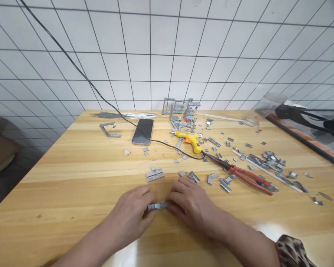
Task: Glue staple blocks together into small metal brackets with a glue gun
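A small grey metal strip (158, 205) lies between my hands over the front of the wooden table. My left hand (133, 207) pinches its left end, fingers closed. At the right end, the curled fingers of my right hand (190, 204) grip the same piece and hide that end. Just beyond my hands sits a grey metal bracket piece (155, 174). More bent metal pieces (194, 177) lie past my right hand. Pliers with red handles (239, 174) rest to the right, and a yellow glue gun (190, 140) lies behind them.
A phone (143, 131) lies at the back, crossed by a black cable (172, 145). Thin metal rods (125, 115) and small upright metal frames (180, 107) stand near the tiled wall. Many metal bits (269, 161) and a white glue stick (272, 172) lie at right.
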`<move>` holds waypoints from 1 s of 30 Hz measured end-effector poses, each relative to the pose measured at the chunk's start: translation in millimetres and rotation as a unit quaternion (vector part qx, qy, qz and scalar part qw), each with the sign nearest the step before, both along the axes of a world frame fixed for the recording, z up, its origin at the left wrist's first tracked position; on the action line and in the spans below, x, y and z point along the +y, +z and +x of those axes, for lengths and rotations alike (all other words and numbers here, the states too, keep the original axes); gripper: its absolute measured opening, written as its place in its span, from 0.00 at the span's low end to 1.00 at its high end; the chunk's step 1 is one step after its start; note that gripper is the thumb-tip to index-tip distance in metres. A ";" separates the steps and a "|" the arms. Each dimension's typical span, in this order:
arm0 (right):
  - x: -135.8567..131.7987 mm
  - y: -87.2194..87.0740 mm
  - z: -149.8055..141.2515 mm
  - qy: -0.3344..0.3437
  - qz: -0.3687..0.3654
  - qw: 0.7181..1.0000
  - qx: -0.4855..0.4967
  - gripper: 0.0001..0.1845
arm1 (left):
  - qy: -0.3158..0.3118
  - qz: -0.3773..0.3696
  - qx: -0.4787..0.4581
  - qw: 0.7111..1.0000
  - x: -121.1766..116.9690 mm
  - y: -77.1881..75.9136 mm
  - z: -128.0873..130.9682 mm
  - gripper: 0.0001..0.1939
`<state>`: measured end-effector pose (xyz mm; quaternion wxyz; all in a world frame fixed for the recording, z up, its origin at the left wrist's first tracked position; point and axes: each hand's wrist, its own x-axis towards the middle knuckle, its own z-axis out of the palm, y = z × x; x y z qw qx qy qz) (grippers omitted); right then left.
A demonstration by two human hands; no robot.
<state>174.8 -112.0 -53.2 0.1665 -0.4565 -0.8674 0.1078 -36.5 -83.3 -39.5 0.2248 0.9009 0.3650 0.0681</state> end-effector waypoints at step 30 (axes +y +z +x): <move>56.8 44.6 81.3 -0.336 -0.018 0.935 0.115 0.12 | 0.021 -0.064 -0.005 0.998 4.2 -4.3 -3.4 0.09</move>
